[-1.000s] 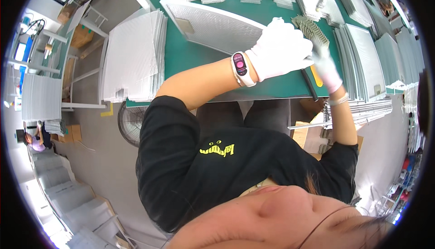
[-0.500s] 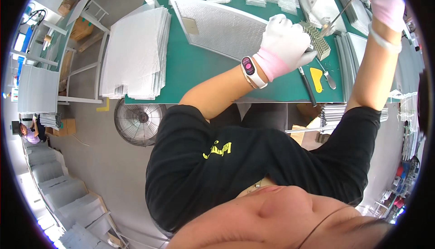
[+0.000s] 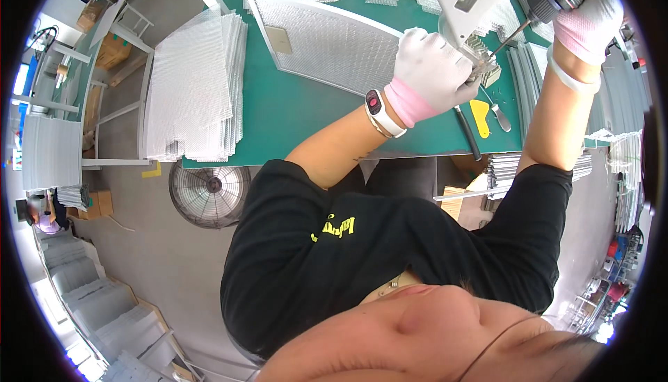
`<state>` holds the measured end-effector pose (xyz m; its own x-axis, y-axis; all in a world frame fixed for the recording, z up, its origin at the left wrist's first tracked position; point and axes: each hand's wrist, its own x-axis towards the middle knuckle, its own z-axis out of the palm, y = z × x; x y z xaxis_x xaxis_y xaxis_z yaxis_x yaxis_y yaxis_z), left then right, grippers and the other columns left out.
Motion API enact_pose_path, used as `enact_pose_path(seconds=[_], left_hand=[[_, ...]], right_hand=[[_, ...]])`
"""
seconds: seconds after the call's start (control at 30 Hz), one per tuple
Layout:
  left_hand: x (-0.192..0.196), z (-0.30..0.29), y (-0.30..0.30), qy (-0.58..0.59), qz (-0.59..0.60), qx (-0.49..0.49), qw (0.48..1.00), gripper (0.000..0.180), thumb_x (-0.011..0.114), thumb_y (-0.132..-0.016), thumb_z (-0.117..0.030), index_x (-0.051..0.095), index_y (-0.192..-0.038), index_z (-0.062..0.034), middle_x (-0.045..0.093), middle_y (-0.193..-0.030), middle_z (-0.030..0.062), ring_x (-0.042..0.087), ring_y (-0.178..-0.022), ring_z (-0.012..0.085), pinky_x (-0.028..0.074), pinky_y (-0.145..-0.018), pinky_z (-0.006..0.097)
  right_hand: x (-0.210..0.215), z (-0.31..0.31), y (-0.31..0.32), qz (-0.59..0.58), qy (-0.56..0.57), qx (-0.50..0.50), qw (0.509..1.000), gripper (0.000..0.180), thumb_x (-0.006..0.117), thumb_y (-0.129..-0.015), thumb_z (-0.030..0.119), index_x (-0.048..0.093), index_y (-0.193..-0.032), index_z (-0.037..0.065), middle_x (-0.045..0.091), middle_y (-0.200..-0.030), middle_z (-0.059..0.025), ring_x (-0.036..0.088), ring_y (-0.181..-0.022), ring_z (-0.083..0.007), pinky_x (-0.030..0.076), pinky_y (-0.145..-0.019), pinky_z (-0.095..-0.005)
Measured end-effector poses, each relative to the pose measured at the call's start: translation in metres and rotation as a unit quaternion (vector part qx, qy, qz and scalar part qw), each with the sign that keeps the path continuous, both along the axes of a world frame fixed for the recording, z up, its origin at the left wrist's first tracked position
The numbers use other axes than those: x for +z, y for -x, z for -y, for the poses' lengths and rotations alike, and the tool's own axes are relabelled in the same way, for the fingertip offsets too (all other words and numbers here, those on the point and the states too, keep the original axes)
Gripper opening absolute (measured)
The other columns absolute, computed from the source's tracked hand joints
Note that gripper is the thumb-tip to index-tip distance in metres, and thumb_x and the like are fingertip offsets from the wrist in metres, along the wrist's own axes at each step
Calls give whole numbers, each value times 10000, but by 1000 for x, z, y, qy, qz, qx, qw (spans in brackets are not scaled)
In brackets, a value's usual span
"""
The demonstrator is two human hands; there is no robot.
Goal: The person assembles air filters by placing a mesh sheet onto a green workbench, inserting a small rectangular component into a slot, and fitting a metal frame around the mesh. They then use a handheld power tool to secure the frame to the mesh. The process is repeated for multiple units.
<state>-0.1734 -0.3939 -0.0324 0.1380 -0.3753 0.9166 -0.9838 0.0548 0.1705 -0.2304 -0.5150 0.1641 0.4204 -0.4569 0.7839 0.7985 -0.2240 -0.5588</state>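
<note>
My left hand (image 3: 433, 74), in a white glove with a pink cuff, is closed at the right end of a framed mesh panel (image 3: 334, 44). What its fingers hold is hidden; a small shiny piece shows beside them. At the upper right, my gloved right hand (image 3: 591, 24) grips a power driver (image 3: 550, 1) with a black chuck. Its long thin bit slants down left to a ribbed block (image 3: 492, 74) beside my left fingers. Just above the left hand is a white slotted metal piece (image 3: 456, 17), partly cut off by the view.
Near the table's front edge lie a yellow scraper (image 3: 480, 117), a black-handled tool (image 3: 470, 135) and a grey-handled tool (image 3: 501, 119). Mesh sheets (image 3: 191, 86) are stacked at left, with more at the back. A floor fan (image 3: 212, 191) stands below the green table (image 3: 278, 128).
The driver's body has come further into view, lower with my right hand. The white slotted piece shows larger and nearer my left hand. The view has shifted slightly.
</note>
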Motion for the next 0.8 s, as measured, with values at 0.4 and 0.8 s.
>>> enact_pose_path(seconds=[0.4,0.8], left_hand=[[-8,7,0,70,-52,-59,994,278,733,-713,-301,707,-966,-190,585,-767,38,557,-630,265,397,-619,422],[-23,11,-5,-19,-9,-8,1000,313,643,-759,-418,636,-590,-155,552,-594,14,539,-584,236,374,-604,425]], right_hand=[[-38,-18,-30,61,-57,-129,988,406,607,-982,192,550,-1343,16,688,-1043,-78,671,-905,-169,553,-787,-294],[-80,-78,-20,-2,-69,5,998,399,611,-980,202,558,-1327,12,692,-1045,-78,676,-902,-169,556,-781,-291]])
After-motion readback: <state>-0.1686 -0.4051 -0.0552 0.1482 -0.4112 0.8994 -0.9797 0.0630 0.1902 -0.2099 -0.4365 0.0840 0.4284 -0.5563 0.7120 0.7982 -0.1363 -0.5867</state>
